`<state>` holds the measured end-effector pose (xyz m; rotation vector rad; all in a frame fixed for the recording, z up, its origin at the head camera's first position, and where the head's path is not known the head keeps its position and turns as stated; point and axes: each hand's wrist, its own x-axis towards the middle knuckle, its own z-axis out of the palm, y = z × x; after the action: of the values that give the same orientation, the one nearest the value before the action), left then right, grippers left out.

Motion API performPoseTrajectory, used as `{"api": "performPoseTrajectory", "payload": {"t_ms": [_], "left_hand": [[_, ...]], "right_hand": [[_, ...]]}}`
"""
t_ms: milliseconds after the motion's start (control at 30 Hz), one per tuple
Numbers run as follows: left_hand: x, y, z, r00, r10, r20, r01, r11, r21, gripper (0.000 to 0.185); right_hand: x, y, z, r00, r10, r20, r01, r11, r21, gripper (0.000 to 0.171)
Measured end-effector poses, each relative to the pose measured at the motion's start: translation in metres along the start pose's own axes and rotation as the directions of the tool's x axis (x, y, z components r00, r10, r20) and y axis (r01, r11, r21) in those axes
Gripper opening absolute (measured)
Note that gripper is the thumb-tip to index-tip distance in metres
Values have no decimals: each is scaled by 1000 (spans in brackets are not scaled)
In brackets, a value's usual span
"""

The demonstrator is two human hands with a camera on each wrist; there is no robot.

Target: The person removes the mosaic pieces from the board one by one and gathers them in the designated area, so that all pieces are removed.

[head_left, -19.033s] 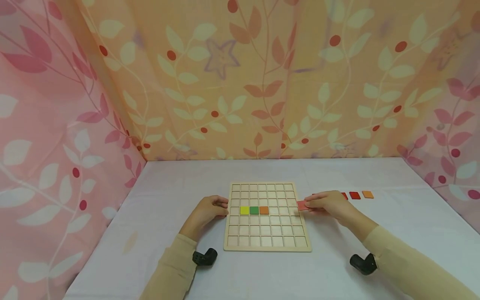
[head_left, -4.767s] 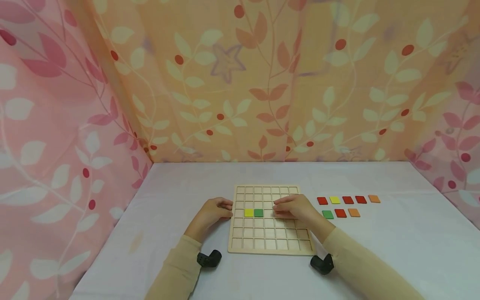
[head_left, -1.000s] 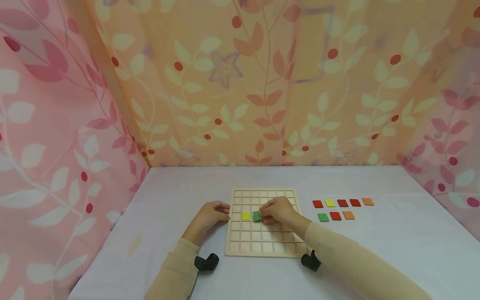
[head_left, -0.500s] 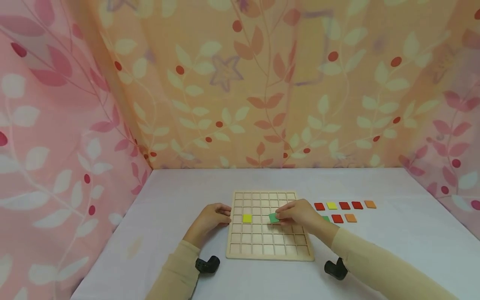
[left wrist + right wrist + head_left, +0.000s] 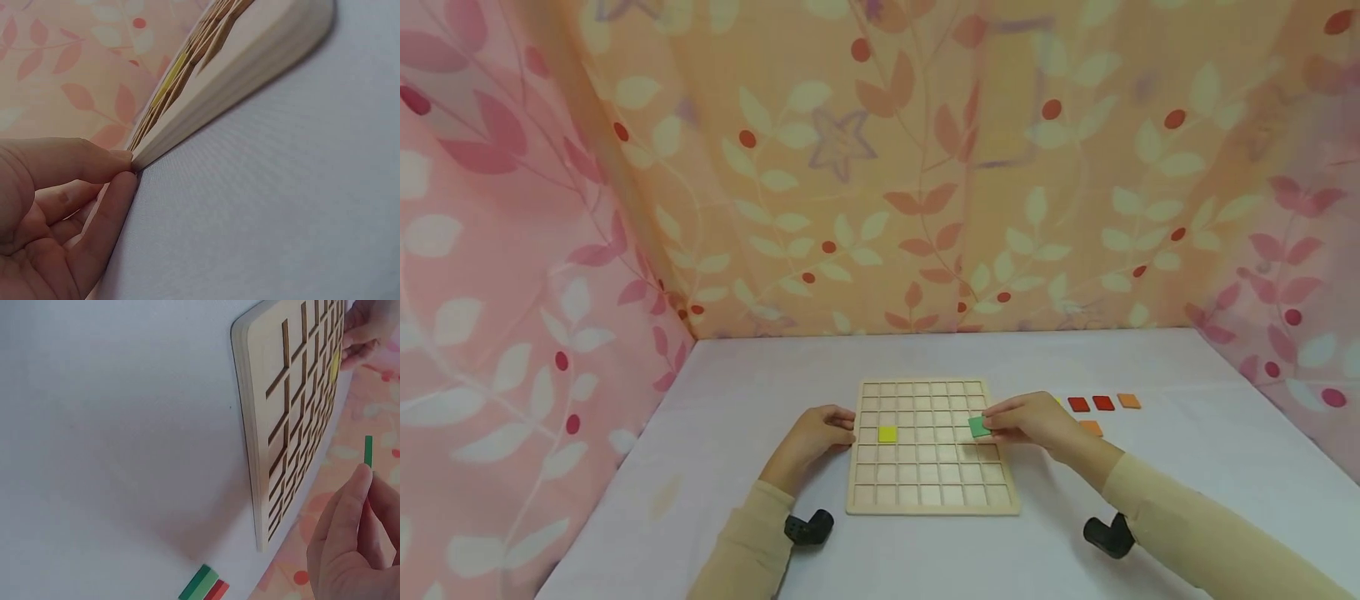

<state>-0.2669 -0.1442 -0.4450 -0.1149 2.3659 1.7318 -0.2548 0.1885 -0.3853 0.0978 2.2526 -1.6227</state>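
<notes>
Pinching a green tile (image 5: 979, 427), the right hand (image 5: 1028, 418) holds it lifted over the right part of the wooden board (image 5: 932, 492); the grip is clamped on the tile's right edge between thumb and fingertips. Tile: thin, flat, square, matte green face. In the right wrist view it shows edge-on as a narrow green strip (image 5: 368, 451) above the thumb tip, clear of the board surface.

Board: pale wood, square, rounded corners, shallow square recesses set off by thin ribs. One yellow tile (image 5: 887, 434) sits in a recess near the left side, same row as the held tile. The right wrist view shows the board's thickness and smooth sanded rim (image 5: 245, 412), which the head view does not.

Left hand (image 5: 811, 434): fingertips pressed against the board's left edge, fingers curled, holding nothing. The left wrist view shows thumb and forefinger (image 5: 112, 212) touching the rim at a corner, plus a sliver of yellow among the ribs.

Loose tiles lie on the table (image 5: 745, 392) right of the board: two red tiles (image 5: 1091, 403) and an orange tile (image 5: 1128, 401) in a row, another orange tile (image 5: 1091, 428) nearer, partly behind the right hand. The right wrist view adds a green and red pair (image 5: 204, 584) lying just beside each other, hidden in the head view.

Table cover: smooth white cloth. Surround: pink and orange leaf-print fabric (image 5: 925, 167).
</notes>
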Motion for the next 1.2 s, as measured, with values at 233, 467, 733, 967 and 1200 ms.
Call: {"api": "performPoseTrajectory", "payload": {"t_ms": [233,467,733,967,1200], "left_hand": [[0,0,0,1000,5,-11,-5,1000,23,35],[-1,0,1,1000,0,-6,0,1000,12,35],[1,-2,0,1000,-1,-9,1,1000,26,32],[3,-5,0,1000,-4,-8,4,1000,17,32],[4,-4,1,1000,2,-15,-2,1000,11,31]], "right_hand": [[-6,4,-16,1000,21,-10,-21,1000,7,34],[-7,6,-33,999,43,-20,-44,999,-21,39],[-11,12,-57,998,53,-33,-52,999,7,41],[-15,20,-75,998,58,-40,-58,998,19,45],[-19,28,-93,996,54,-70,-55,998,-24,51]]}}
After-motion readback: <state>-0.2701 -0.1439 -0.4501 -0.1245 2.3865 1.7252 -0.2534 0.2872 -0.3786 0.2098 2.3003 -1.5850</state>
